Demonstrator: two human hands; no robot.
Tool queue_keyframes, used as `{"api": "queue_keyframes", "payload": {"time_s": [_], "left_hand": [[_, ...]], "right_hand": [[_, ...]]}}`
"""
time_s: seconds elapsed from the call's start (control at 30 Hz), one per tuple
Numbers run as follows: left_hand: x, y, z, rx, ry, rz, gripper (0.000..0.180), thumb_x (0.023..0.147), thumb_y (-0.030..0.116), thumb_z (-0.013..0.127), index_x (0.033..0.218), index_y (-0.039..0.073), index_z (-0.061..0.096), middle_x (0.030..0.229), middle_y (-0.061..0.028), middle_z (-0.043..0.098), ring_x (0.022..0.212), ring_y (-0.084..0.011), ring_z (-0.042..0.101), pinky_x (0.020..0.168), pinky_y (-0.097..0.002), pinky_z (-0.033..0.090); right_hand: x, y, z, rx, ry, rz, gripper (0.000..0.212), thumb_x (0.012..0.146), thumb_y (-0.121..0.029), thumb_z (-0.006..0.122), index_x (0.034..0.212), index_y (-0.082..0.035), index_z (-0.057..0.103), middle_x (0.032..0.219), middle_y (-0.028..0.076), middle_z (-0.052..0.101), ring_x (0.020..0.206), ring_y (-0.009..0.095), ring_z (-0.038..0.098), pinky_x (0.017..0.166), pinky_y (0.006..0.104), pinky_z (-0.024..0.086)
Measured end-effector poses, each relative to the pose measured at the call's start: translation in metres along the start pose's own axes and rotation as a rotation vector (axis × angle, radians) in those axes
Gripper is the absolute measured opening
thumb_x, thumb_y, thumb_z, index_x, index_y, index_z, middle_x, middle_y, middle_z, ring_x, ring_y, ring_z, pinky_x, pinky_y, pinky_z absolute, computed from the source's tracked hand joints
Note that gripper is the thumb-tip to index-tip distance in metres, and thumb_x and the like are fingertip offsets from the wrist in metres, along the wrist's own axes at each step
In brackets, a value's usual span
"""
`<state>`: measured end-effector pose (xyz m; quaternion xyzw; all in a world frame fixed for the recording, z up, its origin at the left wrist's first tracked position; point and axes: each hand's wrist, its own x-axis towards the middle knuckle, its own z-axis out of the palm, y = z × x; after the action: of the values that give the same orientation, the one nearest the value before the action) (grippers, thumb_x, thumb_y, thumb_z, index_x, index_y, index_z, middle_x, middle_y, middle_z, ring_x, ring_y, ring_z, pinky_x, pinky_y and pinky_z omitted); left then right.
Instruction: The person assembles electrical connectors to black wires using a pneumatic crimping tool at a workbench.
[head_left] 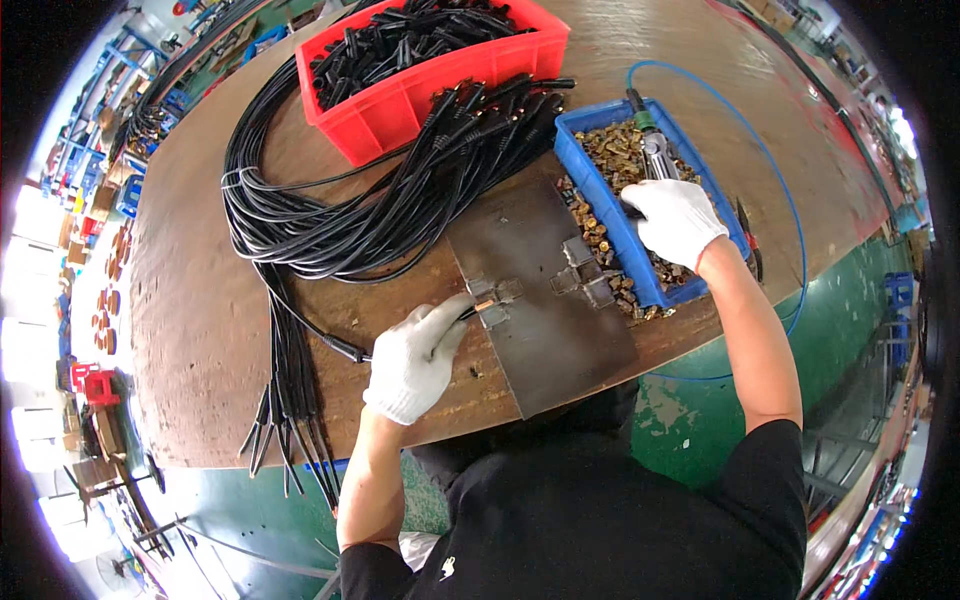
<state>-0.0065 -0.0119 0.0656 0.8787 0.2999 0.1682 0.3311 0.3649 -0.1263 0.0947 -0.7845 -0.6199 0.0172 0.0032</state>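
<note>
My left hand [412, 362], in a white glove, pinches a black cable [467, 313] close to its end. The cable's copper-coloured tip [486, 304] lies at a small metal block [500, 292] on the dark metal plate [560, 345]. My right hand [676, 222], also gloved, is closed around the near end of a silver and green air tool [655, 146] above a blue tray [628, 250]. Its fingertips are partly hidden. The tray holds many small brass-coloured fittings [612, 152]. A second metal block [582, 272] sits on the plate between my hands.
A red bin [385, 128] full of black parts stands at the far side. Bundled black cables [300, 225] cover the table's left middle, with ends hanging over the near edge. Loose fittings [630, 298] lie beside the tray. A blue hose [790, 190] loops around the right.
</note>
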Motion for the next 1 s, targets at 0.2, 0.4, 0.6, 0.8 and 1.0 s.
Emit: {"api": "queue_keyframes", "payload": {"time_s": [0.2,0.4,0.6,0.8,1.0], "left_hand": [[-0.003,-0.006,0.001,-0.013,-0.006,0.018,0.037,0.099,0.006,0.066,0.135,0.012,0.074,0.094,-0.0211,0.071,0.087,-0.0396,0.072,0.079,-0.0427,0.057],[-0.009,-0.009,-0.002,-0.059,0.038,0.004,0.037,0.1,0.005,0.066,0.135,0.012,0.074,0.097,-0.022,0.072,0.087,-0.0388,0.073,0.08,-0.0416,0.057],[-0.013,-0.016,0.004,-0.08,0.089,0.037,0.033,0.101,0.01,0.069,0.132,0.016,0.075,0.092,-0.0174,0.072,0.084,-0.037,0.074,0.075,-0.045,0.058],[-0.02,-0.021,-0.001,-0.068,0.085,0.049,0.034,0.099,0.01,0.072,0.132,0.016,0.075,0.089,-0.0173,0.072,0.082,-0.037,0.073,0.073,-0.0445,0.058],[-0.014,-0.014,-0.007,-0.137,0.038,0.0,0.033,0.098,0.003,0.068,0.131,0.006,0.075,0.097,-0.0215,0.074,0.087,-0.038,0.074,0.08,-0.0403,0.058]], "right_hand": [[0.003,-0.005,-0.005,-0.003,-0.067,0.06,0.027,0.085,-0.016,0.065,0.109,-0.008,0.074,0.103,0.02,0.076,0.101,0.044,0.073,0.088,0.0558,0.057],[-0.007,-0.01,-0.003,0.0,0.09,0.075,0.025,0.088,-0.012,0.064,0.111,-0.01,0.074,0.107,0.017,0.077,0.104,0.04,0.074,0.09,0.0534,0.059],[0.011,-0.007,-0.004,-0.138,-0.103,0.098,0.019,0.086,-0.009,0.061,0.102,-0.009,0.071,0.108,0.017,0.076,0.102,0.042,0.074,0.088,0.0546,0.058],[-0.01,-0.024,-0.022,0.311,0.268,0.076,0.023,0.091,-0.012,0.074,0.113,-0.007,0.074,0.104,0.012,0.076,0.083,0.03,0.075,0.079,0.041,0.062],[-0.029,-0.09,-0.01,1.614,-0.084,0.112,0.021,0.096,0.003,0.078,0.116,0.0,0.072,0.101,0.007,0.076,0.083,0.015,0.076,0.072,0.03,0.063]]}}
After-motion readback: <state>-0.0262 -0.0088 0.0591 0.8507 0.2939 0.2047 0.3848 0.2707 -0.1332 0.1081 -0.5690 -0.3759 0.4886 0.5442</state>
